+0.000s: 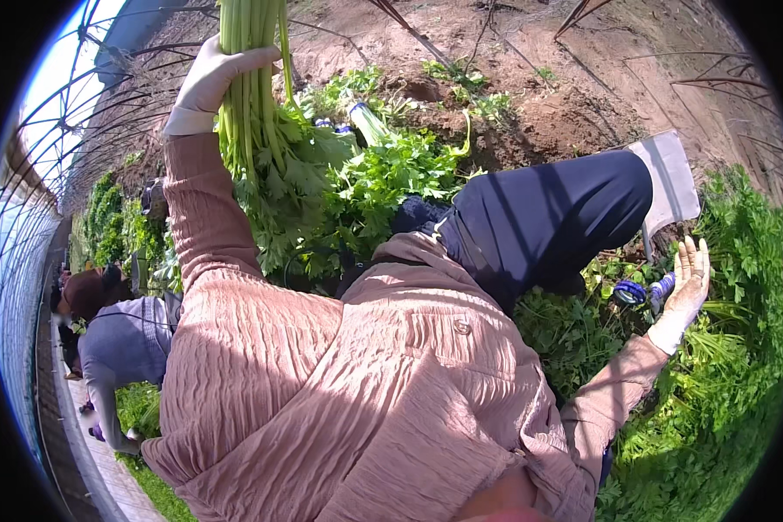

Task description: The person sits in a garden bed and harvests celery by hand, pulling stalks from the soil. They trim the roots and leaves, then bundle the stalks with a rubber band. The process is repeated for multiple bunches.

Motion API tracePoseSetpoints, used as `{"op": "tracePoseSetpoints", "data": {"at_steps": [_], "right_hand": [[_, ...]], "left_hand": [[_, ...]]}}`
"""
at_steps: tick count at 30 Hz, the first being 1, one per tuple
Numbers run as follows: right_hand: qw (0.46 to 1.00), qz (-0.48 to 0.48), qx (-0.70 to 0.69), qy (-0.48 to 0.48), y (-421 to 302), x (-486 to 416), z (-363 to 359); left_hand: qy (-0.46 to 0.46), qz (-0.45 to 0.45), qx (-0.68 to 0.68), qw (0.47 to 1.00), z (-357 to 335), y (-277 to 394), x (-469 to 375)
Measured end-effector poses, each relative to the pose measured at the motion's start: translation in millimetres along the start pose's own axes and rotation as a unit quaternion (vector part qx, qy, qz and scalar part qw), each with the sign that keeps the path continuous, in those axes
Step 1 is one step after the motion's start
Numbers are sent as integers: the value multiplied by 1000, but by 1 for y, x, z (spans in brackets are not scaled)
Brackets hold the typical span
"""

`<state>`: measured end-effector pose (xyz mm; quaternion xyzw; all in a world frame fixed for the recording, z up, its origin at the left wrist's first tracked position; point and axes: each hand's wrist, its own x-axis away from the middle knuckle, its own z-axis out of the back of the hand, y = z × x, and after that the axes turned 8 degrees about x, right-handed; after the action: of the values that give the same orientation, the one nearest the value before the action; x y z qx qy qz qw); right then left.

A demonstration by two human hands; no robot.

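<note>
My left hand [218, 81], in a pale glove, grips a thick bunch of celery [251, 91] by its stalks. The leaves hang downward and the top of the picture cuts off the stalk ends. Out to the right, my gloved right hand [688, 293] has its visible fingers extended. Against its palm side lies a purple-and-white banded piece [662, 287], perhaps a wrapped handle; whether the hand grips it is unclear. Beside that is a purple ring-shaped roll [629, 292]. Above the hand, next to my bent knee [620, 176], a broad pale metal blade [669, 179] stands on a thin shank.
Celery with a blue-and-white band [368, 124] lies on leaves ahead. Standing celery [737, 359] grows along the right. Bare soil [548, 124] and thin metal rods [430, 46] lie beyond. A co-worker [124, 346] bends over plants at left, near plastic sheeting [19, 261].
</note>
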<state>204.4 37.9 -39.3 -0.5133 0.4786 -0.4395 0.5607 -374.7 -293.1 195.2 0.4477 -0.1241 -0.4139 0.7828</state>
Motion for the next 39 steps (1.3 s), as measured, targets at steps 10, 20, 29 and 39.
{"op": "tracePoseSetpoints", "data": {"at_steps": [10,20,29,39], "right_hand": [[997,-11,74,9,5,30,-3],[974,-115,140,136,2,105,15],[990,-84,95,62,59,137,53],[816,-354,442,116,155,175,159]], "left_hand": [[-103,391,-340,849,-34,-261,-72],[-175,243,-474,828,-181,-374,-112],[-404,88,-361,836,-345,-229,-162],[-685,-250,188,658,-501,216,72]]}}
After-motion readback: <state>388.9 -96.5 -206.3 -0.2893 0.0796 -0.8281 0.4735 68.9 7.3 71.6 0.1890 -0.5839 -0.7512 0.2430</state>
